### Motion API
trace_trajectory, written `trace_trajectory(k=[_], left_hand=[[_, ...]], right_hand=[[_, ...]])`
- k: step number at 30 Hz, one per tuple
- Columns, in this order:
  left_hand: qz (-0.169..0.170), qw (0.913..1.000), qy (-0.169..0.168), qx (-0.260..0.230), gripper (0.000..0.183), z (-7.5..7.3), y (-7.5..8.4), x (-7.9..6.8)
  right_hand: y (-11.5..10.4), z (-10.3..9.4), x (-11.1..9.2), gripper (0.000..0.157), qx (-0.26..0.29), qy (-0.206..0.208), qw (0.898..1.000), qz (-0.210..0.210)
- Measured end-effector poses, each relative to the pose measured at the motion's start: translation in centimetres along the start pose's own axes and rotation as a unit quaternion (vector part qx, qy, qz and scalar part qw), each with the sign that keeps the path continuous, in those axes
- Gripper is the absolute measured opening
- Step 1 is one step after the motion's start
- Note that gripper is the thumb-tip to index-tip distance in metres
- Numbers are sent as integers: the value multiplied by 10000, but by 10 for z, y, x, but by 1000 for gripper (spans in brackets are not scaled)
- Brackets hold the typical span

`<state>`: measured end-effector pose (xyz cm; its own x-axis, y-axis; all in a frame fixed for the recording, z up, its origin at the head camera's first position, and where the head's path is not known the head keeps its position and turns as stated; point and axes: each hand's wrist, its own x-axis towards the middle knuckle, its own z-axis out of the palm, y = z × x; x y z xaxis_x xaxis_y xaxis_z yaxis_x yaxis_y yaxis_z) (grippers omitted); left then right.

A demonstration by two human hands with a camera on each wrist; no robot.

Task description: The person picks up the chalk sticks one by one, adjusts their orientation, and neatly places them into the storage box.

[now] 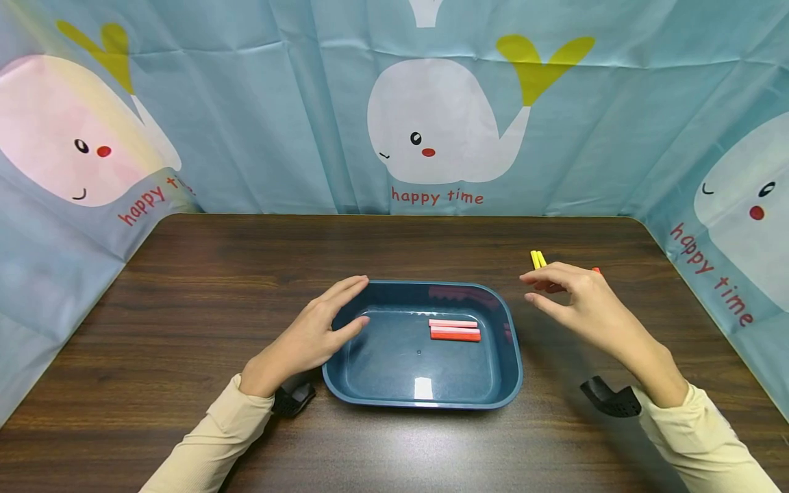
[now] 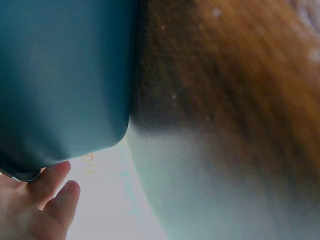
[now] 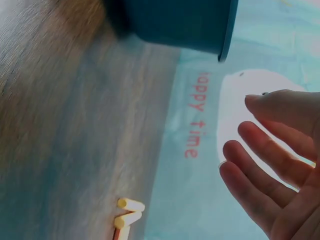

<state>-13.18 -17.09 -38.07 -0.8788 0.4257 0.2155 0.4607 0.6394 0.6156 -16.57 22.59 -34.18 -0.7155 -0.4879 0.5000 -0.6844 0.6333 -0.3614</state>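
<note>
My left hand rests at the left rim of a blue plastic tray, fingers extended along it and thumb over the edge. In the left wrist view, fingertips show beside the tray's outer wall. Inside the tray, pink sticks and a red stick, chalk-like, lie side by side. My right hand hovers right of the tray, fingers loosely bent with nothing between them. Just beyond it lie yellow chalk-like sticks, partly hidden by that hand; the right wrist view shows their round ends.
The dark wood table is backed by a light blue cloth printed with whales. A bit of red peeks out behind my right hand. Black wrist mounts sit below both wrists.
</note>
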Motion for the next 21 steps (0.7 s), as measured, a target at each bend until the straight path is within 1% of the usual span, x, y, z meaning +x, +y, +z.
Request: trace_trajectory(k=[4,11,15,21], left_hand=[[-9,10000,-1,-28,62,-1,1,0],[52,10000,21,-37,62,0,0,0],[47,10000,27,-38,62,0,0,0],[32,10000,25,-17,62,0,0,0]], right_hand=[[7,-3,-3,35,-128,26,9999,58],[20,-9,-10,32,-202,-45,9985,499],[29,-12,-14,33,-274,-78,9972,687],[43,-16,-18,32,-521,-183,9947,873]])
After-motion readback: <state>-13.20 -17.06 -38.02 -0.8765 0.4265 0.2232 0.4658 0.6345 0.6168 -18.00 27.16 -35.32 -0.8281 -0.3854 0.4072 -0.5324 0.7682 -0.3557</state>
